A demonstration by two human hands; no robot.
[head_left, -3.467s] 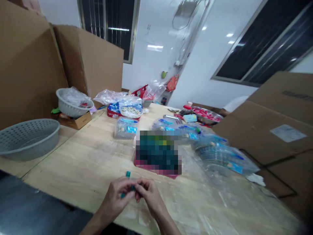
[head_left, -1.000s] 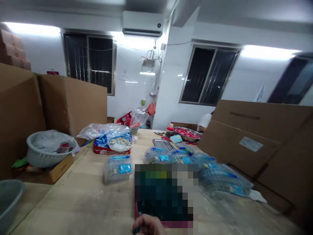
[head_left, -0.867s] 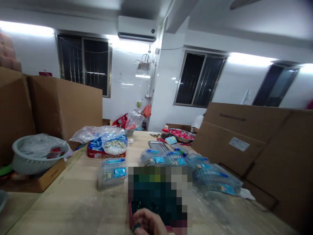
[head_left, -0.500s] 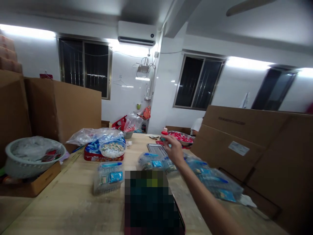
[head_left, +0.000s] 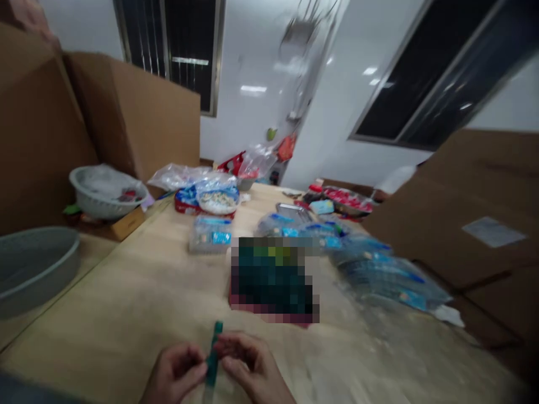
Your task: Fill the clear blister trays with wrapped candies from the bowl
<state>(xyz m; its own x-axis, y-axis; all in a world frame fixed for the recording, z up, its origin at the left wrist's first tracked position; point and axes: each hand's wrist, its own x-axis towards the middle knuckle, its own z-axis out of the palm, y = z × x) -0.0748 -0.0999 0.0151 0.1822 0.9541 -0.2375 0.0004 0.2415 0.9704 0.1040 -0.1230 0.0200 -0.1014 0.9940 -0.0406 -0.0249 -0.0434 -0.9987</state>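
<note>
- The wooden surface [head_left: 126, 292] fills the lower frame and runs away from the person; the whole view is motion-blurred, so small details are hard to make out.
- Two large cardboard cartons [head_left: 130, 115] stand beyond its left side, and large cardboard sheets [head_left: 471, 207] lean along its right side.
- A grey perforated basin [head_left: 33, 269] sits at the left edge, cut off by the frame.
- A white perforated basket [head_left: 107, 188] holding plastic film rests on a small cardboard box [head_left: 128, 223].
- A pixelated block [head_left: 273, 275] hides whatever lies mid-surface, with only a pinkish-red edge showing beneath it.
- Several bulging clear bags [head_left: 381, 278] with blue labels lie to its right; their number cannot be counted.
- One clear pack [head_left: 209, 237] with blue labels lies to its left, near a red tin [head_left: 189, 202] under a white bowl [head_left: 218, 199].
- At the far end are a metal tray [head_left: 292, 210] and a steel bowl of red items [head_left: 347, 201].
- A co-worker's white sleeve [head_left: 393, 179] shows beyond the sheets.
- The left hand [head_left: 174, 373] and right hand [head_left: 248, 367] are both closed in a pinch on one upright teal strip [head_left: 213, 353], which stands between them just above the surface; its lower end is blurred.
</note>
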